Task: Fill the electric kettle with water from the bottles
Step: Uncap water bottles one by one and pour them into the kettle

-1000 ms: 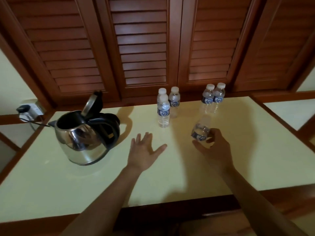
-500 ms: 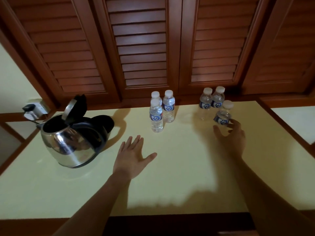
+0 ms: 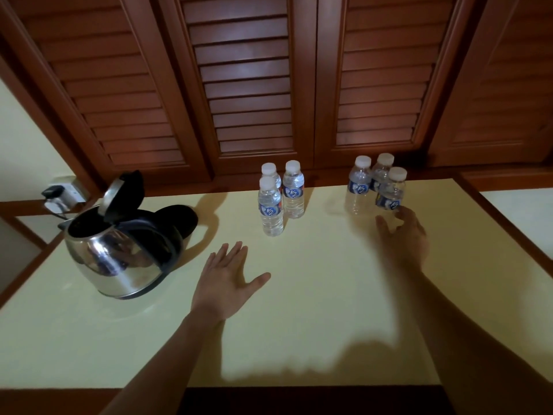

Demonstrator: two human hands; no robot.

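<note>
Brown slatted cupboard doors point(image 3: 245, 85) fill the far wall, and below them a pale yellow tabletop point(image 3: 299, 330) with a wooden edge runs towards the near side. On the far left wall a plug sits in a socket point(image 3: 61, 197).

A steel kettle point(image 3: 116, 262) with a black handle stands on the left of the tabletop, its lid point(image 3: 118, 194) tipped up and the mouth open. Three capped water bottles point(image 3: 270, 212) stand upright in a tight cluster at the far middle. A second cluster of three bottles point(image 3: 357, 187) stands upright at the far right, well apart from the kettle.

The left hand point(image 3: 227, 278) lies flat on the tabletop between the kettle and the middle bottles, fingers straight, thumb spread, holding nothing. The right hand point(image 3: 404, 235) is at the right cluster, loosely opened. Its fingertips are at the foot of the nearest bottle point(image 3: 390, 193) and its thumb is apart from that bottle; the hand is blurred there.
</note>
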